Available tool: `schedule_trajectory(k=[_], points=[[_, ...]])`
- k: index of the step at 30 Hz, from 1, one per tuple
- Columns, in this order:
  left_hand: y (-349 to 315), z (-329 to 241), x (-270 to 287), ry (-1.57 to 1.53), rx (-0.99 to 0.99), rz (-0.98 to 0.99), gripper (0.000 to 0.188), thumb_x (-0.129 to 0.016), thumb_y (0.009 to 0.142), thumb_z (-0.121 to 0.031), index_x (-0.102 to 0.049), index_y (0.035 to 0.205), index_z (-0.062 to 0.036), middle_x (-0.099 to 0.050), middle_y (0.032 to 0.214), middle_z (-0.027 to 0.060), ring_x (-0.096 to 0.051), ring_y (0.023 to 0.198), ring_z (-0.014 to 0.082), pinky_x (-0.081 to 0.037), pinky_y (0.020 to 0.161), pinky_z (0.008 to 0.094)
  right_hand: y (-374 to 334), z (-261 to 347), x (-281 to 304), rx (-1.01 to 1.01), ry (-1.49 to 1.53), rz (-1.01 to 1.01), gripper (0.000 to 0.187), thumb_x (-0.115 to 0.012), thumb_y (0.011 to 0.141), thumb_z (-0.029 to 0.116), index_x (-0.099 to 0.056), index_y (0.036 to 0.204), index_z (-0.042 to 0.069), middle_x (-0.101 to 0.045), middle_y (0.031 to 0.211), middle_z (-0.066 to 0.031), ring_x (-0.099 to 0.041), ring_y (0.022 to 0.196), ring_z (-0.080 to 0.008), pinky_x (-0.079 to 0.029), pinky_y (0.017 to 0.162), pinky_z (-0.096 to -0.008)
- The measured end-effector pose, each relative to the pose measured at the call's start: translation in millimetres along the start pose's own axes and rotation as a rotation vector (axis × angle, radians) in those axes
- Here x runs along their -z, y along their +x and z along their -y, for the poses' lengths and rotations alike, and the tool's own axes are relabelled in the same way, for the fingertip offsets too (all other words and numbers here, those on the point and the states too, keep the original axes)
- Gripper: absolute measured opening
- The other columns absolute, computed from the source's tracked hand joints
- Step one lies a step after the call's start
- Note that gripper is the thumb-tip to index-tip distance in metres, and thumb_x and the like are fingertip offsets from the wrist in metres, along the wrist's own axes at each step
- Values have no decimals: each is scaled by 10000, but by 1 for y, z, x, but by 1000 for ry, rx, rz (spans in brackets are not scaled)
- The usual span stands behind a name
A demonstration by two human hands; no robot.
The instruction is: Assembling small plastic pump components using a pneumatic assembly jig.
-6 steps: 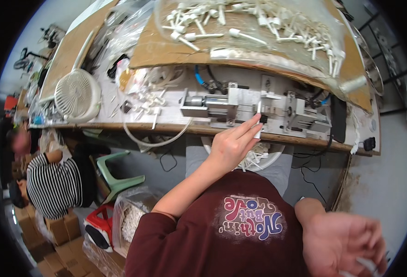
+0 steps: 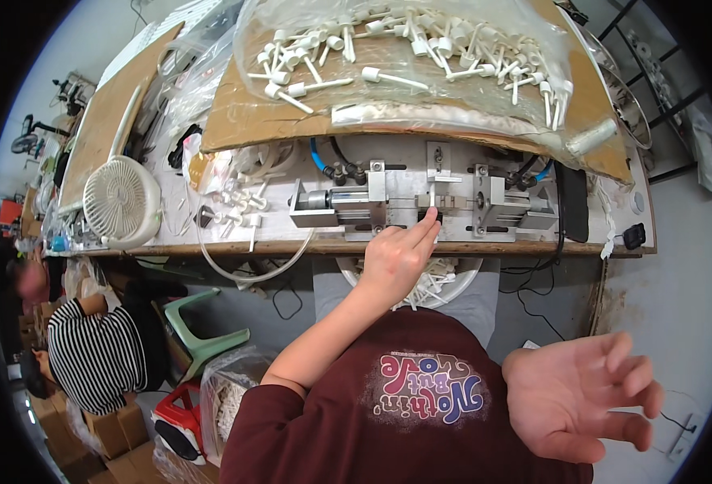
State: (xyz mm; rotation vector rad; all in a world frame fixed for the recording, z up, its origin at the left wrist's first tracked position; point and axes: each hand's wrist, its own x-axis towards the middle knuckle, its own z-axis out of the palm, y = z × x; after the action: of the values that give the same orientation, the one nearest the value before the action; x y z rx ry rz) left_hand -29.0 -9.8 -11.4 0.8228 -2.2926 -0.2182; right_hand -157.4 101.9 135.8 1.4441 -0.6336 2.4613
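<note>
My left hand [image 2: 396, 262] reaches to the bench edge, its index and middle fingers stretched together over a small metal fixture [image 2: 455, 202]. At their tips a thin white plastic stick [image 2: 432, 194] shows; the hand mostly covers the rest of it, and the thumb is hidden. Metal clamping cylinders flank the fixture, one on the left [image 2: 348, 206] and one on the right [image 2: 505, 206]. My right hand [image 2: 570, 395] is off to the lower right, palm up, fingers apart and curled a little, with nothing in it.
Many capped white sticks [image 2: 396, 78] lie on a plastic-covered cardboard sheet [image 2: 235, 133] above the machine. A bowl [image 2: 467, 282] of white sticks rests on my lap. At left are a white fan [image 2: 120, 202], a green stool [image 2: 202, 347] and a person in stripes [image 2: 98, 355].
My right hand has risen and turned its palm into plain view, with the fingers spread; white pieces near its fingers no longer show. My left fingers stay at the fixture while the view shifts.
</note>
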Motion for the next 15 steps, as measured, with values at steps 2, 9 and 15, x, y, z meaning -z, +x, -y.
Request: schedule_trajectory(k=[2,9,15], points=[[7,-2,1,17,3,12,296,-769,709,-102,-727,996,-37,-682,1197,75,-659,657,191,-513,625,298,0,-1,-7,-104,-4,-10,221,-596,948,314,-612,1138,202,-535,1096,2,-474,974,-173,-351,835,-346],[15,-4,9,22,59,110,277,-778,693,-128,-737,963,-77,-692,1176,56,-629,594,212,-508,596,302,51,-17,-18,-958,787,487,176,-523,973,297,-595,879,168,-547,978,-32,-490,881,-202,-397,776,-380],[14,-4,13,8,74,120,278,-779,687,-134,-741,960,-93,-691,1177,42,-629,585,221,-512,592,302,74,-16,-29,-929,1369,515,153,-507,973,220,-612,898,138,-580,907,-30,-526,777,-167,-419,680,-331]])
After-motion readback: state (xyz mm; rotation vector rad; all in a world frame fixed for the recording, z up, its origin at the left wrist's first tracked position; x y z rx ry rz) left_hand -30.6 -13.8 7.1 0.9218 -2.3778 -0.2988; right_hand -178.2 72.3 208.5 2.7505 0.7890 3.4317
